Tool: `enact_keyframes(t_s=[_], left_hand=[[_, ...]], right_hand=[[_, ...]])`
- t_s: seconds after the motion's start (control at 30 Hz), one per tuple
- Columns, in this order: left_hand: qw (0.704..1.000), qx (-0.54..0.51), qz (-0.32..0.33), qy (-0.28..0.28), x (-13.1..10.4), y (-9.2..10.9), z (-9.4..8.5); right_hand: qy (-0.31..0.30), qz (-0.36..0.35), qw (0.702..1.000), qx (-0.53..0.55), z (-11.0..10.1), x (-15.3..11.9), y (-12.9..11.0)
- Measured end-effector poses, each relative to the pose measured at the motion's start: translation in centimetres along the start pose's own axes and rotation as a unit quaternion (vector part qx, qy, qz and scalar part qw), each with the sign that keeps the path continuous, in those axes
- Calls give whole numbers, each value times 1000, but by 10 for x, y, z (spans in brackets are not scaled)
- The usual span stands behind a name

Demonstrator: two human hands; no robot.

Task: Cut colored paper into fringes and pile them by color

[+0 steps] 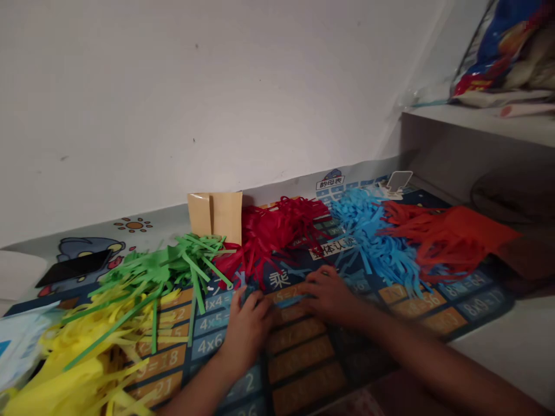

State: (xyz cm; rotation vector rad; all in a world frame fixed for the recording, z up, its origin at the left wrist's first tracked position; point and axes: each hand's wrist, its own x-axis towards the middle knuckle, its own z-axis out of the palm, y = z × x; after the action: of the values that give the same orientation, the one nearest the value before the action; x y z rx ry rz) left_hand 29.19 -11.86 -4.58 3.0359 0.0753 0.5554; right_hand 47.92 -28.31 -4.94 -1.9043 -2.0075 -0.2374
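Coloured fringe (277, 231) is cut; a blue strip (289, 301) lies unattached, seemingly, between separated left hand (251, 323) and right hand (327, 296); grip indeterminable.

Desk mat (299, 358) w/ times-table print, using red strips (277, 228) as landmark: green strips (160, 266) L of them, yellow strips (82, 346) farther L, black phone (73, 268) far L; blue strips (377, 231) just R, orange strips (451, 234) farther R; tan folded card (221, 216) upright beside, L.
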Motion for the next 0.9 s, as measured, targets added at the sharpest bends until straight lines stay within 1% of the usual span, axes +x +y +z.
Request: enact_keyframes(t_s=[0.07, 0.13, 0.17, 0.23, 0.3, 0.33, 0.4, 0.5, 0.6, 0.7, 0.8, 0.9], left_hand=[[1000, 18, 13, -17, 2, 5, -1], [999, 28, 10, -24, 6, 9, -3], [999, 30, 9, -23, 9, 11, -5], [999, 32, 8, -19, 14, 13, -8], [999, 33, 8, -22, 18, 13, -10], [999, 33, 9, -28, 20, 13, -12], [998, 32, 10, -45, 23, 12, -14], [997, 29, 8, -68, 28, 12, -18], [996, 25, -8, -86, 33, 13, -21], [996, 26, -24, -82, 33, 15, -23], [997, 22, -36, -60, 29, 15, -20], [999, 5, -43, -24, 24, 14, -14]], right_hand=[[-23, -59, 997, -35, 0, 2, -1], [-54, -79, 994, -60, 2, 7, -3], [-66, -71, 993, -63, 3, 10, -4], [-84, -32, 994, -55, 4, 15, -4], [-92, 1, 995, -41, 1, 18, -4], [-96, 1, 995, -38, -2, 20, -4], [-111, -21, 993, -45, -11, 23, -4], [-156, -41, 984, -76, -22, 33, -4], [-173, -56, 979, -90, -24, 40, -4], [-144, -58, 984, -92, -16, 38, -5], [-71, -60, 992, -90, -3, 30, -8], [-6, -73, 993, -94, 11, 24, -13]])
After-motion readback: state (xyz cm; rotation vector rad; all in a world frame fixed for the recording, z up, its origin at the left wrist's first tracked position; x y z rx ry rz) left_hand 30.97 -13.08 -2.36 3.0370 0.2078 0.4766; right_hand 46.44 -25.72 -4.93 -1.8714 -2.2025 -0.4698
